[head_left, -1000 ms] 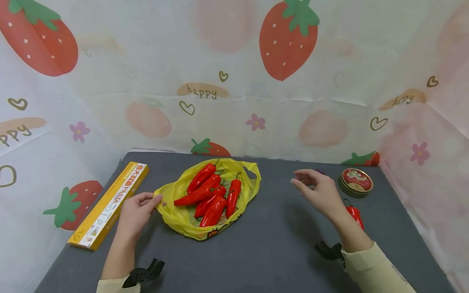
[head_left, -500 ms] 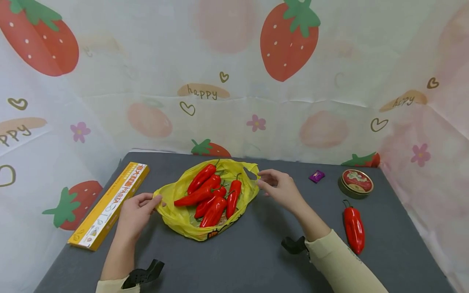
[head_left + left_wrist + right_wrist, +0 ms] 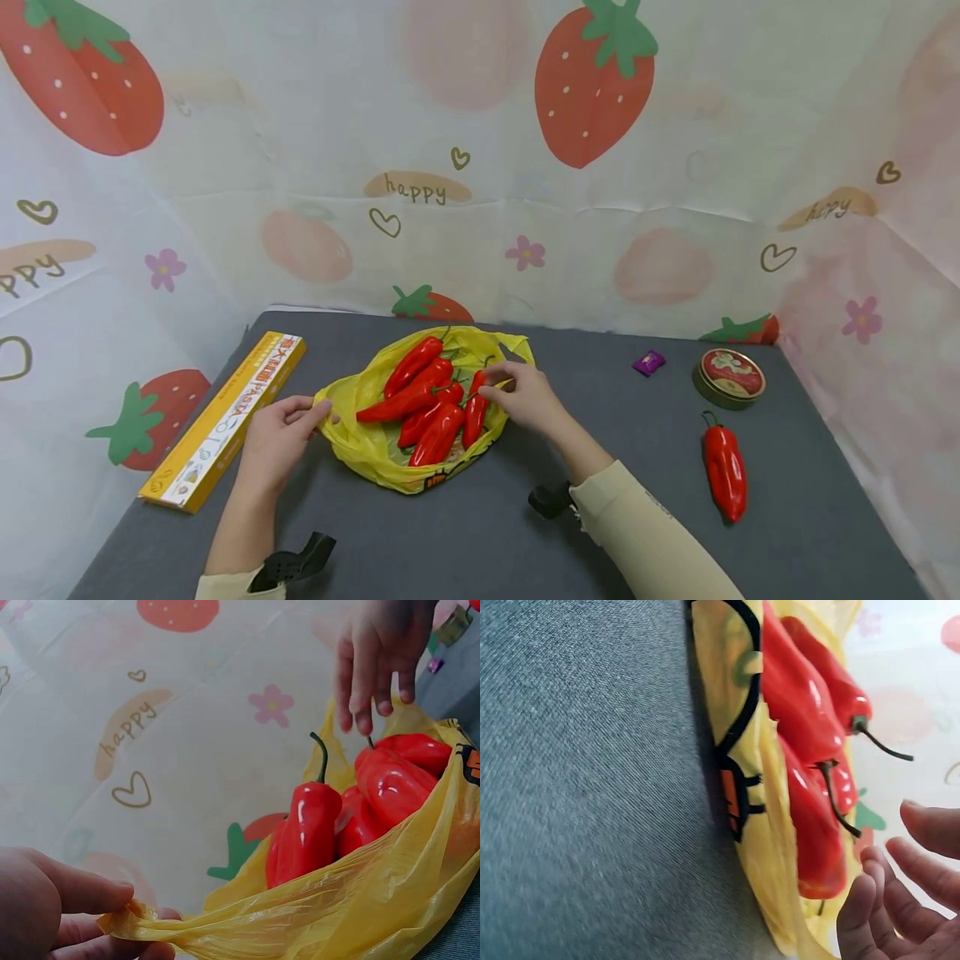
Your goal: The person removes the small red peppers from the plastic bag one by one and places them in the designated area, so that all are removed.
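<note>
A yellow plastic bag (image 3: 356,454) lies spread on the table with several red peppers (image 3: 437,433) inside it. At its left side my left hand (image 3: 279,437) pinches the rim between thumb and fingers; the left wrist view shows the gathered plastic (image 3: 139,922) in that grip. My right hand (image 3: 528,398) hovers above the bag's right side, over the rightmost pepper (image 3: 474,417), partly covering it. In the right wrist view its fingers (image 3: 911,911) are loosely bent and hold nothing, close to the pepper stems.
A yellow pasta box (image 3: 222,421) lies slantwise left of my left hand. On the right are a purple wrapped candy (image 3: 648,362), a round red-lidded tin (image 3: 727,375) and a single red pepper (image 3: 725,473). A strawberry-print cloth (image 3: 450,250) hangs behind the grey table.
My right hand has moved left from near the candy, past the bag's right handle, to above the peppers. The left hand keeps its hold on the rim.
</note>
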A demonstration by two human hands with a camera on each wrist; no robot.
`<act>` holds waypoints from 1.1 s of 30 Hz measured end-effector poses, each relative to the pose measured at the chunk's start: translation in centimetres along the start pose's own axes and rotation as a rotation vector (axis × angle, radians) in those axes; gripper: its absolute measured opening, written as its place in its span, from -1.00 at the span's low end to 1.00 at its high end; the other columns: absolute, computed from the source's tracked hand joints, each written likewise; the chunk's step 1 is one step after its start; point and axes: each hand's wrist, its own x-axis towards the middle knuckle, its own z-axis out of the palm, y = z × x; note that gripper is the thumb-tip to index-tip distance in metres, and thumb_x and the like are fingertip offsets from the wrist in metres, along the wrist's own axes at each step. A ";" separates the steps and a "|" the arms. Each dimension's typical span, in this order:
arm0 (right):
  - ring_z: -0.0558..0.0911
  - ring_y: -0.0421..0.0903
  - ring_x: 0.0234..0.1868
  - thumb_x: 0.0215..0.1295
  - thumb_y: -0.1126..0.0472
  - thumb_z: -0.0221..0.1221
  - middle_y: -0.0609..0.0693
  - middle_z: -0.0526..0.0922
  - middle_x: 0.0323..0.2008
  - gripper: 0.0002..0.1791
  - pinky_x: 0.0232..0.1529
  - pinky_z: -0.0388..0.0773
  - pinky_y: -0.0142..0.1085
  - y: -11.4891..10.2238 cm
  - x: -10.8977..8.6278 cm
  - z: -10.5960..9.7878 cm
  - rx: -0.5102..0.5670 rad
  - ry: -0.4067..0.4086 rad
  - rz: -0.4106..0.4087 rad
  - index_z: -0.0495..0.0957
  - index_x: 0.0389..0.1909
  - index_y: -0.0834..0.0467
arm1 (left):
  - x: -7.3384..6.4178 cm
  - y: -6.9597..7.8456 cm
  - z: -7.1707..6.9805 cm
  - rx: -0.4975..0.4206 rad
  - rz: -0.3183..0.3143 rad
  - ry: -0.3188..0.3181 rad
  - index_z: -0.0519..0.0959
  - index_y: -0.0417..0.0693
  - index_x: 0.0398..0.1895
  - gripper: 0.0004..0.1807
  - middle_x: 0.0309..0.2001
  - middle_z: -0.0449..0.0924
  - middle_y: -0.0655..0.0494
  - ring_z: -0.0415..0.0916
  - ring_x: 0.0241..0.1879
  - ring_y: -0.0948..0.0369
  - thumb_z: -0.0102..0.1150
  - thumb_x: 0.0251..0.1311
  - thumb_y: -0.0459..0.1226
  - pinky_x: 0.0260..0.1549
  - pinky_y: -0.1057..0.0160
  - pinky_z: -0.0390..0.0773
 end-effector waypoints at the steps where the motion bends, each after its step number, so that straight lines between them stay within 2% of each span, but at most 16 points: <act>1: 0.68 0.00 -0.14 0.40 0.12 0.27 0.01 0.71 -0.06 -0.67 -0.28 0.61 -0.25 0.2 0.2 0.2 -0.010 0.004 0.000 0.64 0.10 0.15 | 0.0 0.0 0.0 -0.003 -0.001 -0.001 0.60 -0.22 0.12 -0.45 -0.20 0.79 0.10 0.57 -0.16 0.15 0.14 0.41 0.09 -0.17 0.33 0.52; 11: 0.61 -0.09 -0.29 0.32 0.18 0.34 0.00 0.70 -0.22 -0.72 -0.35 0.55 -0.29 0.7 1.1 1.5 -0.042 0.029 0.005 0.69 0.00 0.20 | -0.1 -0.1 -0.1 -0.008 -0.012 -0.002 0.60 -0.20 0.14 -0.44 -0.20 0.79 0.10 0.56 -0.16 0.17 0.13 0.40 0.10 -0.17 0.31 0.51; 19: 0.57 -0.13 -0.41 0.34 0.21 0.31 -0.05 0.71 -0.29 -0.94 -0.42 0.53 -0.30 0.4 1.3 1.9 -0.100 0.063 0.021 0.74 -0.24 0.09 | -0.2 0.2 -0.2 -0.010 -0.012 0.003 0.60 -0.20 0.14 -0.44 -0.19 0.79 0.10 0.56 -0.17 0.21 0.13 0.40 0.10 -0.15 0.32 0.52; 23: 0.58 -0.12 -0.37 0.40 0.17 0.26 -0.06 0.69 -0.29 -0.94 -0.37 0.53 -0.29 0.2 1.2 1.9 -0.085 0.075 -0.010 0.68 -0.24 0.06 | -0.2 0.2 -0.2 -0.013 -0.012 0.002 0.59 -0.20 0.15 -0.43 -0.19 0.79 0.11 0.56 -0.15 0.18 0.14 0.40 0.10 -0.15 0.32 0.52; 25: 0.61 -0.12 -0.30 0.44 0.16 0.22 -0.05 0.71 -0.25 -0.92 -0.31 0.55 -0.27 0.0 1.2 1.9 -0.044 0.086 -0.034 0.64 -0.20 0.07 | -0.2 0.1 -0.2 -0.013 -0.014 0.002 0.59 -0.20 0.15 -0.43 -0.19 0.79 0.12 0.56 -0.15 0.18 0.14 0.40 0.10 -0.16 0.34 0.52; 31: 0.73 0.09 -0.08 0.58 0.15 0.01 0.23 0.73 -0.03 -0.83 -0.14 0.70 -0.13 -0.5 1.0 2.2 0.285 0.077 -0.051 0.39 -0.03 0.18 | -0.2 0.1 -0.2 -0.022 -0.011 0.002 0.59 -0.21 0.14 -0.44 -0.20 0.80 0.12 0.58 -0.17 0.21 0.14 0.40 0.09 -0.18 0.36 0.51; 33: 0.71 0.15 -0.01 0.57 0.16 0.04 0.28 0.69 0.03 -0.78 -0.12 0.70 -0.08 -0.7 1.1 2.3 0.352 0.053 -0.040 0.34 0.07 0.18 | -0.3 0.1 -0.2 -0.023 -0.015 0.002 0.59 -0.21 0.13 -0.43 -0.20 0.80 0.13 0.57 -0.19 0.22 0.14 0.39 0.10 -0.18 0.35 0.51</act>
